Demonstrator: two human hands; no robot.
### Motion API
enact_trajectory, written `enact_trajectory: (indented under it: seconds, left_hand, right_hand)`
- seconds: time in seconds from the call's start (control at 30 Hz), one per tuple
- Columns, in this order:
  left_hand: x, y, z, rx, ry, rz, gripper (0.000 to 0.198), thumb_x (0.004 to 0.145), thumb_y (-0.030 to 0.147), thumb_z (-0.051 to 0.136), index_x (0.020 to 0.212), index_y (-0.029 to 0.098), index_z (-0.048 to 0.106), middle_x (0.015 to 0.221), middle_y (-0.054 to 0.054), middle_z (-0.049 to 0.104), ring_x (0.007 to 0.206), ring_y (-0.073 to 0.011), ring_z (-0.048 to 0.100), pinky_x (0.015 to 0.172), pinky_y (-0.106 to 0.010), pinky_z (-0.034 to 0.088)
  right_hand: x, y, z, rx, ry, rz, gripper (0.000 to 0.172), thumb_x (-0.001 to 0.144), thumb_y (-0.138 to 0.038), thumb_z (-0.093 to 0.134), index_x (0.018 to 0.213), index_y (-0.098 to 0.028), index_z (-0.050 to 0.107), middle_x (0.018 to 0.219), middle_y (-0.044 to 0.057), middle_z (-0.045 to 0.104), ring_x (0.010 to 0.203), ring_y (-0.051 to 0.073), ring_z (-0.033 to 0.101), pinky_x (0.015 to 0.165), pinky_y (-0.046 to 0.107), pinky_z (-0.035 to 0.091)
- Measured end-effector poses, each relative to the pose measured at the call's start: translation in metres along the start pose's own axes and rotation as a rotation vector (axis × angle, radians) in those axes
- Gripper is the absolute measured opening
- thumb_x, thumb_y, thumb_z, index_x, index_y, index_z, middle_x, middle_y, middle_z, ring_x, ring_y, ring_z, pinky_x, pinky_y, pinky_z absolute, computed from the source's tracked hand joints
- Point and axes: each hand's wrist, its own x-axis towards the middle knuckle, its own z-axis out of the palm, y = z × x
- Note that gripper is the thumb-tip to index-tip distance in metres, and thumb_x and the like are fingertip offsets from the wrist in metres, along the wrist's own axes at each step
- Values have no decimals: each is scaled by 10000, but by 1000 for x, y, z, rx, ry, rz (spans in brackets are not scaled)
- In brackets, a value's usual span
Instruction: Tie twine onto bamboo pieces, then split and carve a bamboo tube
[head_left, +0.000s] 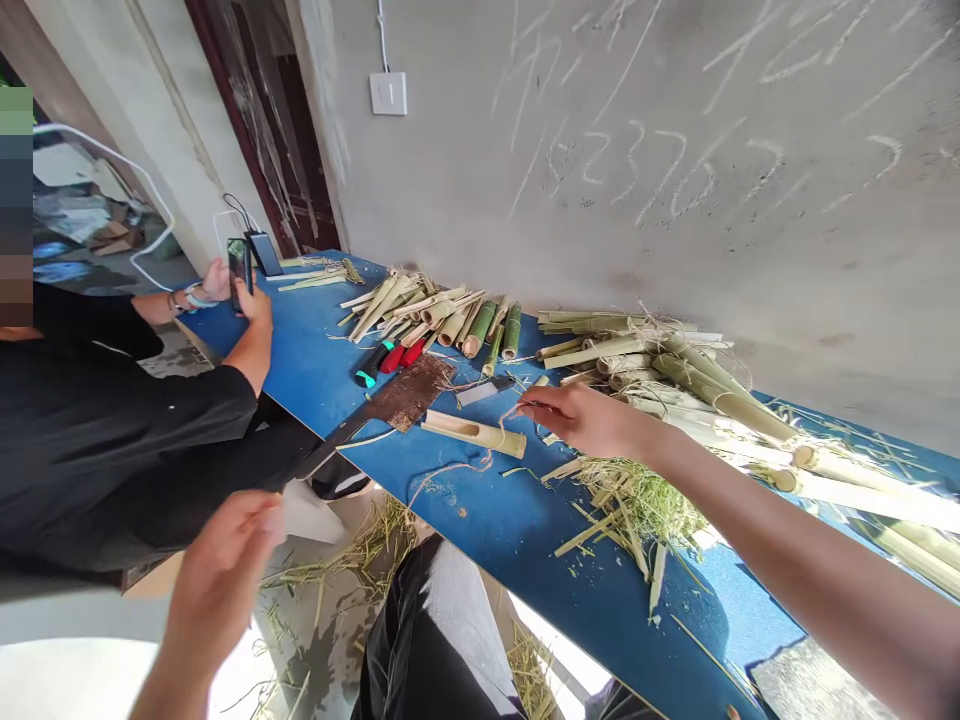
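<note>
My right hand (pixel 574 415) is closed in a pinch on a thin pinkish-brown twine (pixel 450 467) over the table. The twine runs down by a split bamboo piece (pixel 510 441) and trails in a curve towards the table's front edge. That bamboo piece lies on its side with a long opening cut in it. My left hand (pixel 225 570) is held in front of the table edge, thumb and fingers pressed together; whatever is between them, if anything, is too small to make out. A rusty cleaver (pixel 412 392) lies beyond it, its dark handle sticking out over the edge.
On the blue table (pixel 480 535) lie bamboo tubes (pixel 480 330), more bamboo pieces (pixel 622 350), green shavings (pixel 637 490), a small blade (pixel 480 391) and red-handled tools (pixel 401 357). At the left a person in black (pixel 127 430) holds a phone (pixel 239 270).
</note>
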Motion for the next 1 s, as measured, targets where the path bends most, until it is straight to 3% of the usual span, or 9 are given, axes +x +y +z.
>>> enact_trajectory:
  seconds: [0.07, 0.13, 0.2, 0.27, 0.37, 0.57, 0.73, 0.87, 1.0]
  left_hand:
    - [7, 34, 48, -115, -220, 174, 322, 993, 552, 589, 1158, 284, 659, 1224, -59, 726, 1141, -273, 689, 970, -395, 588]
    - [15, 69, 92, -174, -440, 258, 441, 1030, 493, 537, 1410, 270, 558, 1366, -107, 682, 1276, -273, 641, 1072, -404, 529]
    - [20, 90, 121, -224, -643, 195, 426, 1071, 505, 422, 1374, 241, 563, 1023, -62, 748, 958, -217, 713, 870, -338, 561]
    - [19, 91, 133, -213, -743, 129, 446, 1090, 539, 323, 1102, 231, 645, 748, 6, 639, 660, -164, 600, 660, -281, 483]
    - [7, 71, 129, -141, -683, 105, 474, 1088, 532, 325, 791, 227, 534, 628, 40, 511, 552, -130, 461, 579, -268, 364]
    - [-9, 39, 113, 73, -533, 151, 402, 1080, 430, 360, 781, 231, 540, 676, 7, 660, 610, -155, 604, 638, -279, 377]
    - [-12, 27, 114, 173, -445, 257, 376, 1094, 359, 375, 758, 242, 496, 601, 37, 608, 535, -138, 582, 573, -264, 354]
    - [-17, 25, 123, 227, -408, 357, 367, 1096, 322, 416, 742, 245, 478, 591, 49, 615, 504, -131, 592, 542, -259, 355]
    - [-15, 29, 127, 235, -365, 419, 325, 1091, 322, 458, 788, 252, 554, 643, 45, 697, 548, -141, 688, 532, -248, 393]
  right_hand:
    - [-2, -27, -7, 59, -10, -61, 402, 1092, -466, 419, 1118, -182, 702, 693, -7, 595, 547, 120, 433, 560, 274, 311]
    - [-3, -40, -11, 104, -4, -121, 394, 1097, -465, 428, 1058, -180, 698, 643, -32, 528, 538, 109, 384, 553, 267, 297]
    - [-4, -36, -12, 112, 17, -124, 387, 1097, -462, 434, 1018, -180, 687, 631, -37, 504, 551, 111, 382, 554, 265, 295]
    - [-3, -16, -8, 75, 13, -38, 375, 1097, -443, 431, 998, -181, 681, 644, -24, 534, 567, 121, 422, 558, 266, 312]
    - [4, 18, 5, -72, -57, 95, 331, 1095, -358, 430, 1005, -177, 693, 721, 22, 643, 601, 139, 527, 571, 271, 353]
    - [29, 42, 34, -239, -85, 8, 298, 1089, -290, 455, 1074, -177, 730, 1058, 105, 728, 863, 190, 677, 737, 289, 463]
    - [35, 43, 48, -387, -26, -101, 347, 1112, -320, 420, 1108, -188, 740, 1218, 118, 678, 889, 186, 690, 767, 296, 496]
    - [24, 40, 39, -407, 33, -50, 403, 1084, -435, 510, 1385, -196, 632, 1321, 127, 669, 899, 200, 714, 721, 292, 513]
    - [-26, 40, 8, -363, 92, 93, 372, 1102, -438, 422, 1247, -182, 649, 1203, 129, 724, 773, 192, 699, 670, 314, 501]
